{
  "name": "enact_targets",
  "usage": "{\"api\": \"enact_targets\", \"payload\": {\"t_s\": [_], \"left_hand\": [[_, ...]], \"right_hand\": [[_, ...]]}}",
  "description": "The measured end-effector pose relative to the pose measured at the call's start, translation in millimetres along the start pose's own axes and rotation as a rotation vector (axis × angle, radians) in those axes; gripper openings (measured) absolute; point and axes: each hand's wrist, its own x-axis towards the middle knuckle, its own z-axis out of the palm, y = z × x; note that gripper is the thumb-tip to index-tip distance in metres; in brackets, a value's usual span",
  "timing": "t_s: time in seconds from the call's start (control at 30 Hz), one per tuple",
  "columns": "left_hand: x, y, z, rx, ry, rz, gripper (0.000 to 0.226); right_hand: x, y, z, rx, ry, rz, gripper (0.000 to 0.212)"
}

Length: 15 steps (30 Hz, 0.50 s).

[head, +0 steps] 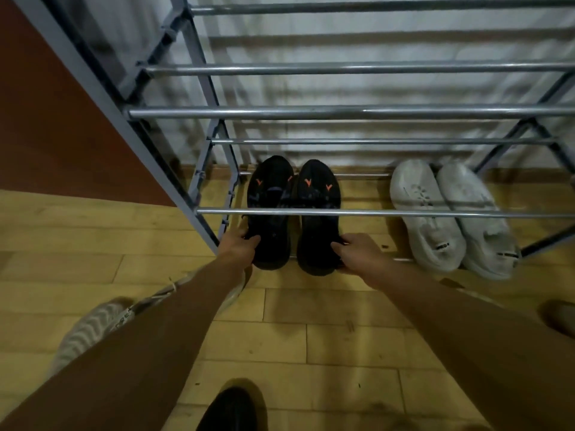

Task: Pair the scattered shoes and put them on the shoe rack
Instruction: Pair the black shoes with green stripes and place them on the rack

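Two black shoes with orange marks sit side by side on the lowest tier of the metal shoe rack (342,112), toes toward the wall. My left hand (241,245) grips the heel of the left black shoe (270,194). My right hand (353,248) grips the heel of the right black shoe (318,197). To their right on the same tier rests a pair of white sneakers (448,213), angled slightly.
A grey-and-white knit shoe (93,328) lies on the wooden floor under my left forearm. A black shoe (231,409) is at the bottom edge. Another brownish shoe (560,315) shows at the right edge. An orange-brown wall stands left of the rack.
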Motion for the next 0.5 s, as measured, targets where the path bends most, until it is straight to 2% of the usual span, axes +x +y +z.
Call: {"api": "enact_targets", "payload": {"t_s": [0.17,0.27,0.4,0.5], "left_hand": [[-38,-1,-16,-0.122,-0.004,0.016,0.047],[-68,-8,-43,-0.069,-0.040,0.029,0.057],[-117,-29,-96,-0.056,-0.059,0.013,0.050],[-162,-50,-133,-0.019,-0.065,0.042,0.036]], "right_hand": [[-26,-7,1,-0.128,0.020,-0.005,0.034],[-56,-23,4,-0.281,0.066,-0.029,0.041],[-116,-45,16,-0.390,0.062,-0.086,0.040],[-169,-54,36,-0.470,-0.020,-0.126,0.028]]}}
